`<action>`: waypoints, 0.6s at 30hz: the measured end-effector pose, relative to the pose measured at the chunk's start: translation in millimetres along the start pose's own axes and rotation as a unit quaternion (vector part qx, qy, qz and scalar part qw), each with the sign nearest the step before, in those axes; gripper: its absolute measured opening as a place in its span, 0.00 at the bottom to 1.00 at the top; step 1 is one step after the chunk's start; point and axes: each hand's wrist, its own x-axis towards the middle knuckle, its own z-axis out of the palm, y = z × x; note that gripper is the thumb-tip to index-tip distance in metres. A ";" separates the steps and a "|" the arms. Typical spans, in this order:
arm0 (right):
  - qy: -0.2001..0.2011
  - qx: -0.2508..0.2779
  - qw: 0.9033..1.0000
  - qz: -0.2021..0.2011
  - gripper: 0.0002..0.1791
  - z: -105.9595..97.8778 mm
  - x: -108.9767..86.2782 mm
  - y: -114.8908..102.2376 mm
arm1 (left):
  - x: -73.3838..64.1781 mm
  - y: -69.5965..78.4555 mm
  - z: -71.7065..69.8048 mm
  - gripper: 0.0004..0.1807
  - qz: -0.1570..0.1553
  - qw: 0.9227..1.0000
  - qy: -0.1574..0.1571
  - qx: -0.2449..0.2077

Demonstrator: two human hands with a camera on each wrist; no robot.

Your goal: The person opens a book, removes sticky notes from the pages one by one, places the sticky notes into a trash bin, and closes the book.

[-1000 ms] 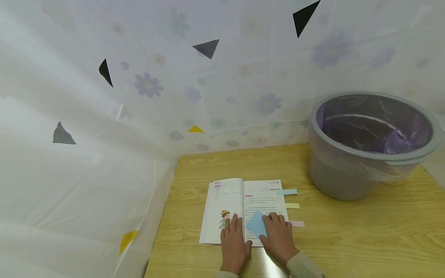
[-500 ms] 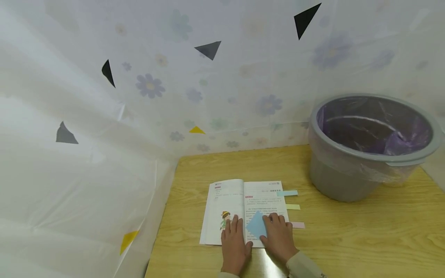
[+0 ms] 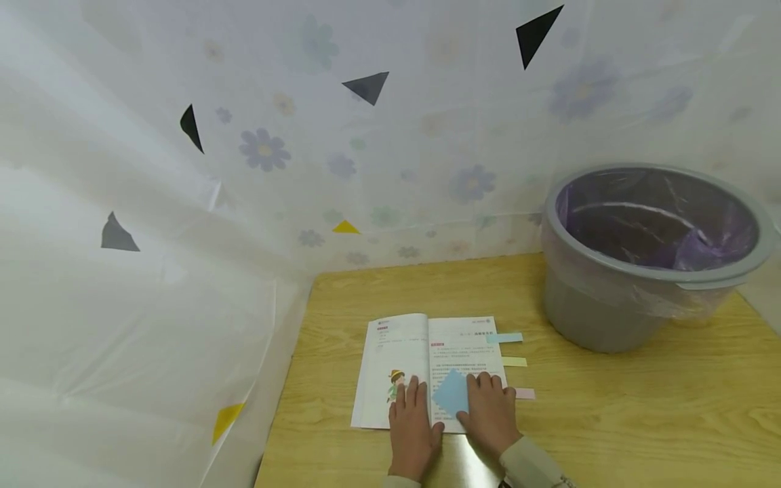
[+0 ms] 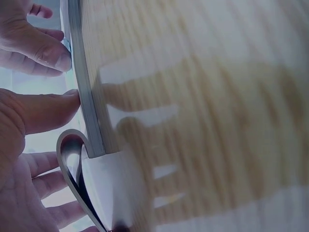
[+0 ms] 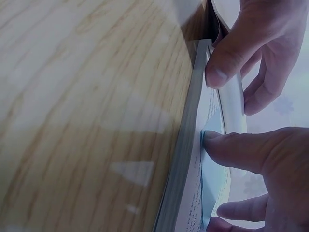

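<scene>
Currently, the blue paper square (image 3: pixel 449 394) lies on the right page (image 3: pixel 457 337) of the book (image 3: pixel 393 352), its right side pressed by the unclenched right hand (image 3: pixel 491 412); the outstretched left hand (image 3: pixel 410 430) rests beside it.

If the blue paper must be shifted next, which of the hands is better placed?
Probably the right hand: its thumb touches the blue paper on the right page. The left hand has its fingers over the left page, apart from the paper.

Open book (image 3: pixel 430 359) showing printed lines (image 3: pixel 462 353) and small red labels (image 3: pixel 437 344), left and right; all too small to read.
</scene>
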 end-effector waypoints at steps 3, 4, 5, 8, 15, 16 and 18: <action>-0.004 0.002 1.000 0.002 0.41 -0.3 1.8 -0.1 | 0.7 -0.1 -0.2 0.43 0.001 1.000 -0.002 0.005; -0.005 0.003 1.000 0.002 0.41 0.0 2.6 -0.1 | 1.0 -0.3 0.0 0.43 0.001 1.000 -0.003 0.006; -0.007 0.003 1.000 0.003 0.41 0.1 3.2 -0.1 | 1.3 -0.4 0.0 0.43 0.001 1.000 -0.005 0.008; -0.016 0.007 1.000 0.007 0.41 0.5 3.7 0.1 | 1.2 -0.6 0.4 0.43 -0.002 1.000 -0.012 0.004; -0.020 0.014 1.000 0.005 0.41 0.5 0.3 0.9 | -1.3 -1.4 2.5 0.43 -0.003 1.000 -0.016 0.002; -0.019 0.015 1.000 0.005 0.41 0.3 0.3 0.9 | -1.3 -1.6 2.8 0.43 -0.003 1.000 -0.016 0.003; -0.019 0.018 1.000 0.006 0.41 -0.4 0.8 0.7 | -1.1 -1.9 3.3 0.43 -0.001 1.000 -0.015 0.002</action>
